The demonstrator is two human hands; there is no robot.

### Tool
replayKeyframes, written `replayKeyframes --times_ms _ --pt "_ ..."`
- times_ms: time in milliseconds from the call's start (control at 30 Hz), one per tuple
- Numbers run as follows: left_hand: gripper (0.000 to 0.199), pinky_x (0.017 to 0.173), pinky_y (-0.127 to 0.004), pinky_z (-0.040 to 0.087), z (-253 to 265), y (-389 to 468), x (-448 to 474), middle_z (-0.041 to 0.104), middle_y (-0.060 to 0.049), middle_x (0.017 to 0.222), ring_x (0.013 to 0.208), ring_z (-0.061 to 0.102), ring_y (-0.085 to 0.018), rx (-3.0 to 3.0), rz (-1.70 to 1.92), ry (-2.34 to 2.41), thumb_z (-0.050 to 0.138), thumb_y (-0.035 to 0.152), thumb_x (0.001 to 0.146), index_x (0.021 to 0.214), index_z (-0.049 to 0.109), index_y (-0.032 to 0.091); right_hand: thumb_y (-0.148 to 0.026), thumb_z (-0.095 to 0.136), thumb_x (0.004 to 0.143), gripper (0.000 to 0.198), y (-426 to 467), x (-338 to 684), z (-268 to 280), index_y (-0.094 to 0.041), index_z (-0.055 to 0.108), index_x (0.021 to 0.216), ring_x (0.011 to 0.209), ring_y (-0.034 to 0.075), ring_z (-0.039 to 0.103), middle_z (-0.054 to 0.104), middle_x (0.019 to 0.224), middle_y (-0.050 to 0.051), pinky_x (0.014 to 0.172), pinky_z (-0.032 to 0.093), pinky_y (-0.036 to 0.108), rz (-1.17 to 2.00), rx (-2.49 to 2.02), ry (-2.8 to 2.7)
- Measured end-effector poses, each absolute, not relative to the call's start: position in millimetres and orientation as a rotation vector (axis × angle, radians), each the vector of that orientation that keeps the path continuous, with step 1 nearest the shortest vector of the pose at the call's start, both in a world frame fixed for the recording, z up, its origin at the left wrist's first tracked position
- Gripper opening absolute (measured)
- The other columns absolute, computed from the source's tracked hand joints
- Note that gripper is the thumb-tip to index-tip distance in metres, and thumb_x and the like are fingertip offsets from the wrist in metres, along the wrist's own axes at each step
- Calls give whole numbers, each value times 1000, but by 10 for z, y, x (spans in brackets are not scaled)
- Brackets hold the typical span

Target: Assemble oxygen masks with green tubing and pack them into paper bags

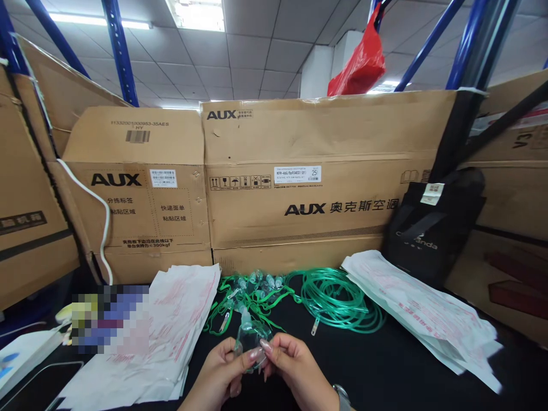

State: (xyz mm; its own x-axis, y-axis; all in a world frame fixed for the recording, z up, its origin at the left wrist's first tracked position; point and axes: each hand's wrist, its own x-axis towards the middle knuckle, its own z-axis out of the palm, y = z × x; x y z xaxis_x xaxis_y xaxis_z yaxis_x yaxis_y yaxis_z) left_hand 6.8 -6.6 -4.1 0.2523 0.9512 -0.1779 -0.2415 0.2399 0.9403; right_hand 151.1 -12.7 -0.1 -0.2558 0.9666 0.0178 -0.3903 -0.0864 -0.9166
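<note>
The left hand (225, 368) and right hand (297, 365) gripped a clear mask (253, 333).

Closed on its near edge, they held it above the black table (368, 377). To either side lay white packets (423, 319), their red print too small to read; beyond, other masks (256, 279) with green straps (282, 296) and coiled green tubing (309, 294). Behind stood cartons (257, 217) printed "AUX", the wide one adding "奥克斯空调" and a label (297, 174), "KFR-46G/BpR3AES1(B1)" and "25".

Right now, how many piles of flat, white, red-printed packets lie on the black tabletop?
2: the left pile and right pile, either side of the hand-held clear plastic mask.
</note>
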Motion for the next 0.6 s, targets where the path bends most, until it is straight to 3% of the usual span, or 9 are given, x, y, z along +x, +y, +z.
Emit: replayKeyframes --times_ms 300,400,467,600 --pt "38 33 -17 12 -109 -61 113 37 11 30 26 21 0 913 982 944 74 41 50 52 44 17 -37 67 65 31 -82 1523 -54 -13 49 57 46 7 47 54 49 -3 49 37 20 1487 -803 -1117" --pt "33 38 -15 28 -97 -76 113 52 5 42 35 41 -4 806 979 887 77 35 49 58 53 15 -37 68 64 31 -86 1533 -21 -14 48 56 44 6 45 52 48 -4 47 37 20 1485 -803 -1096" --pt "30 50 -18 40 -47 -94 101 63 -1 56 49 54 -8 732 977 842 78 31 49 62 58 13 -36 68 63 31 -95 1542 10 -14 47 56 44 6 45 52 48 -4 47 36 20 1493 -807 -1063" --pt "22 63 -21 44 77 -128 61 68 -6 70 61 58 -10 703 963 793 76 24 54 66 62 11 -36 69 62 31 -114 1554 46 -15 47 55 47 7 45 52 50 -4 49 36 20 1525 -796 -994"
